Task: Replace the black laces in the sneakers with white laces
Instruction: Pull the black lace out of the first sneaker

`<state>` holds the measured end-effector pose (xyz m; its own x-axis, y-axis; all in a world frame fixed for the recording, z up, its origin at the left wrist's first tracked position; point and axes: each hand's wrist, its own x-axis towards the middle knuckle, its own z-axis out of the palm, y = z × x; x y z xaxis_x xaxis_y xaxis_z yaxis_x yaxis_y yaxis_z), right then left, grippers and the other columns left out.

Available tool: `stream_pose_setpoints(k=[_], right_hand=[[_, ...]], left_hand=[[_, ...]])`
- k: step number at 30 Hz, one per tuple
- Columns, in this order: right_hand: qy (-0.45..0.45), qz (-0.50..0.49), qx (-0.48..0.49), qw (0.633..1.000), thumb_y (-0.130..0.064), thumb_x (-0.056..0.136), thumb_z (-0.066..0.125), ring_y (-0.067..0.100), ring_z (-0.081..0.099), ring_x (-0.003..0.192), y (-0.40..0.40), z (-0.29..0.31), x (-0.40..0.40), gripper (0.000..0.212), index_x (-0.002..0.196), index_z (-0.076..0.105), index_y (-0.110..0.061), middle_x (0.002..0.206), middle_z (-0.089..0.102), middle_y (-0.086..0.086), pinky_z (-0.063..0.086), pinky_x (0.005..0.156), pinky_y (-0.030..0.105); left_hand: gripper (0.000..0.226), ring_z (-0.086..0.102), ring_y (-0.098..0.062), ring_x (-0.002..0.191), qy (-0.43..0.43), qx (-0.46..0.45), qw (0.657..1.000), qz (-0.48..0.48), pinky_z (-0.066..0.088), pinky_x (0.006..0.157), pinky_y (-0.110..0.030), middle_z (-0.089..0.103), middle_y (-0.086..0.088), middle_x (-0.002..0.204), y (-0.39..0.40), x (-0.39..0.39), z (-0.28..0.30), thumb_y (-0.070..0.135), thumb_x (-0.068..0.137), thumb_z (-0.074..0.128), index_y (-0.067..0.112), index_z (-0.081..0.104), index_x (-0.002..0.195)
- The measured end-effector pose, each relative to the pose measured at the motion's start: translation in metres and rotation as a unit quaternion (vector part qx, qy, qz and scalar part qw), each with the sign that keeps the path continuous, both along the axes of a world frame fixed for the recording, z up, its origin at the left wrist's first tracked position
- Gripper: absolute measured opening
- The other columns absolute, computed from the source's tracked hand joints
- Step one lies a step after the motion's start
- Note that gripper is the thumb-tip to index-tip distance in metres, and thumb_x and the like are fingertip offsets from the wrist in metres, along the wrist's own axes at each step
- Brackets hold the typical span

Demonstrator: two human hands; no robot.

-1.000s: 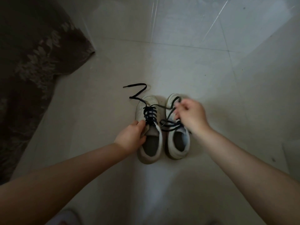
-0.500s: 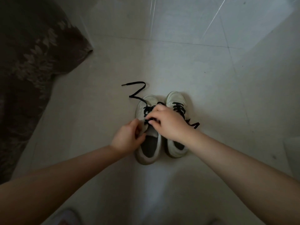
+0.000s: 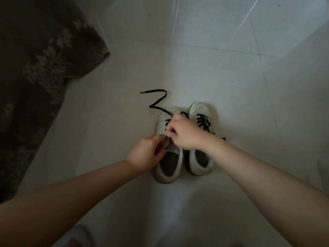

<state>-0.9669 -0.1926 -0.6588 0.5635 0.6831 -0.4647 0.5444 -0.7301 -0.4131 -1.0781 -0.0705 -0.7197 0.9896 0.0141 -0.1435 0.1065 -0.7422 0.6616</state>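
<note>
Two white sneakers stand side by side on the pale tiled floor, toes pointing away from me. The left sneaker (image 3: 168,164) has a black lace (image 3: 158,98) partly pulled out, its free end zigzagging on the floor to the upper left. My left hand (image 3: 145,154) grips the left side of this sneaker's collar by the tongue. My right hand (image 3: 183,132) is over its eyelets, fingers curled and pinching the black lace. The right sneaker (image 3: 200,157) keeps its black lace (image 3: 203,122) threaded, one end trailing right.
A dark rug with a leaf pattern (image 3: 41,72) covers the floor on the left. Pale tile floor (image 3: 249,86) stretches beyond and to the right of the sneakers. A pale rounded object (image 3: 78,236) shows at the bottom edge.
My right hand left the right sneaker's lace and moved left onto the left sneaker's lacing, then pulled slightly up. The left hand stayed on the collar.
</note>
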Motion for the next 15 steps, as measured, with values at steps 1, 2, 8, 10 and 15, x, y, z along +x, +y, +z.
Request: stream_pose_setpoints(k=[1, 2, 8, 10, 15], right_hand=[[0.065, -0.053, 0.017, 0.996, -0.019, 0.093, 0.054, 0.017, 0.049, 0.104, -0.005, 0.004, 0.006, 0.009, 0.093, 0.063, -0.018, 0.104, 0.043, -0.002, 0.038, 0.097, 0.029], [0.109, -0.084, 0.029, 0.99, -0.02, 0.093, 0.056, 0.014, 0.05, 0.1, -0.011, 0.007, 0.01, 0.01, 0.094, 0.065, -0.017, 0.101, 0.045, -0.005, 0.038, 0.096, 0.027], [0.087, -0.065, 0.012, 0.994, -0.03, 0.089, 0.058, 0.011, 0.051, 0.092, -0.021, -0.002, 0.006, 0.021, 0.077, 0.065, -0.014, 0.092, 0.044, -0.009, 0.04, 0.088, 0.028], [0.007, -0.032, 0.017, 0.999, -0.042, 0.087, 0.061, 0.011, 0.05, 0.095, -0.014, -0.003, 0.001, 0.026, 0.086, 0.067, -0.017, 0.101, 0.046, -0.006, 0.043, 0.085, 0.03], [-0.085, 0.06, -0.017, 0.994, -0.03, 0.086, 0.059, 0.021, 0.052, 0.102, 0.0, -0.001, -0.008, 0.015, 0.094, 0.065, -0.019, 0.104, 0.053, 0.0, 0.046, 0.081, 0.034]], left_hand=[[0.019, 0.058, -0.03, 0.077, -0.003, 0.004, 1.0, -0.005, 0.045, 0.062, -0.035, 0.057, -0.007, 0.087, 0.0, 0.0, 0.001, 0.025, 0.083, 0.064, 0.011, 0.055, 0.093], [0.02, 0.058, -0.03, 0.078, -0.007, 0.006, 1.0, -0.011, 0.045, 0.063, -0.035, 0.057, -0.007, 0.089, -0.001, 0.0, 0.001, 0.025, 0.084, 0.063, 0.01, 0.055, 0.095], [0.027, 0.059, -0.037, 0.08, -0.022, 0.012, 0.999, -0.027, 0.046, 0.063, -0.04, 0.058, -0.013, 0.091, -0.003, -0.007, -0.001, 0.032, 0.086, 0.055, 0.007, 0.055, 0.094], [0.026, 0.059, -0.036, 0.08, -0.027, 0.025, 0.999, -0.031, 0.043, 0.063, -0.038, 0.059, -0.013, 0.092, -0.003, -0.008, 0.0, 0.03, 0.087, 0.058, 0.006, 0.056, 0.095], [0.024, 0.062, -0.032, 0.068, -0.044, 0.02, 0.998, -0.031, 0.037, 0.056, -0.025, 0.062, -0.01, 0.081, 0.0, -0.009, 0.002, 0.024, 0.079, 0.073, 0.008, 0.062, 0.093]])
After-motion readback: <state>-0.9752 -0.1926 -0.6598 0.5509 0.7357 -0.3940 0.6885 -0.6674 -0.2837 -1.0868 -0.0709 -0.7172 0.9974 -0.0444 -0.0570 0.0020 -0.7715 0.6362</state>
